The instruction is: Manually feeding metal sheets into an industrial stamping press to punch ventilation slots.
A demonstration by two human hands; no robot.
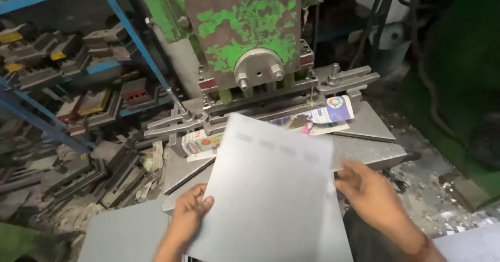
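My left hand [187,218] grips the lower left edge of a large pale grey sheet [271,189], thumb on top. My right hand [367,189] holds the same sheet at its right edge, fingers curled at the side. The sheet is tilted and lifted in front of a worn green and grey press machine [245,33]. Its far edge reaches toward the press's metal bed [364,124], where printed paper scraps [323,117] lie under the clamps.
Blue shelving [62,74] at the left holds several metal dies and blocks. More grey sheets [125,236] lie below at the left, and another stack [469,244] shows at the lower right. Debris and scraps [432,189] cover the floor on the right.
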